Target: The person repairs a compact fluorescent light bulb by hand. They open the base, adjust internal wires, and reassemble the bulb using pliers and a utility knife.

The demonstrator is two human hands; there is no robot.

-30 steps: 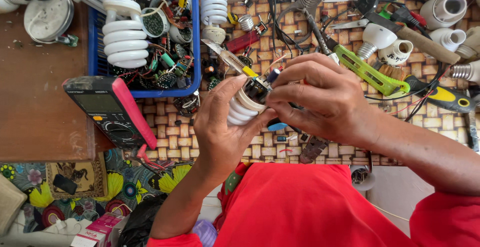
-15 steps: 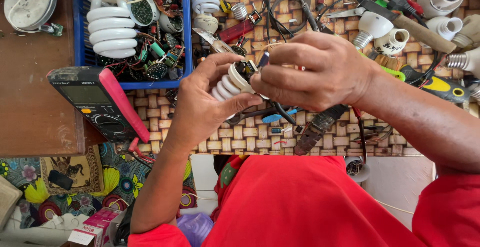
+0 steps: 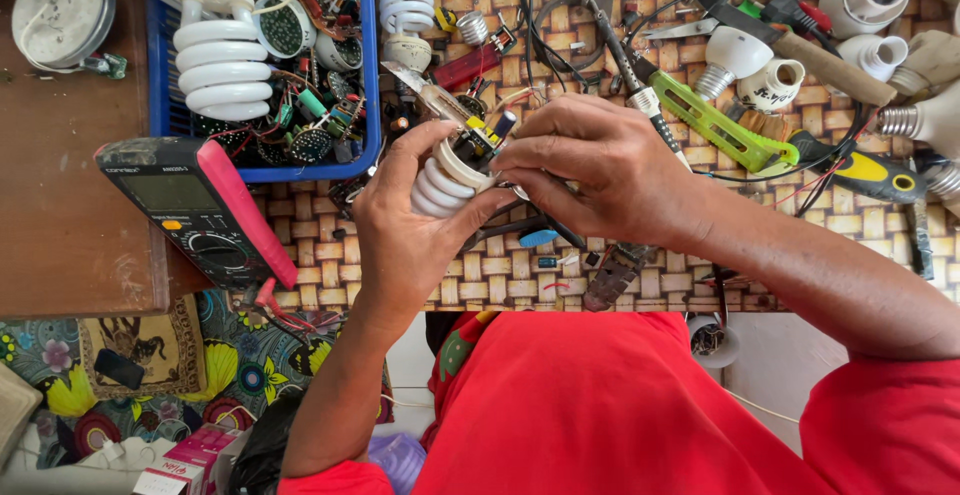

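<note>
Head camera looks down at two hands over a woven mat (image 3: pixel 500 285) full of parts. The left hand (image 3: pixel 415 220) is wrapped around a white spiral lamp (image 3: pixel 440 180), holding it up above the mat. The lamp's base is open and a small circuit board (image 3: pixel 478 140) sticks out of it. The right hand (image 3: pixel 600 170) pinches the board with its fingertips. A black and red multimeter (image 3: pixel 200 210) lies to the left on the brown table. A blue tray (image 3: pixel 372 65) of bulbs and parts sits behind it.
</note>
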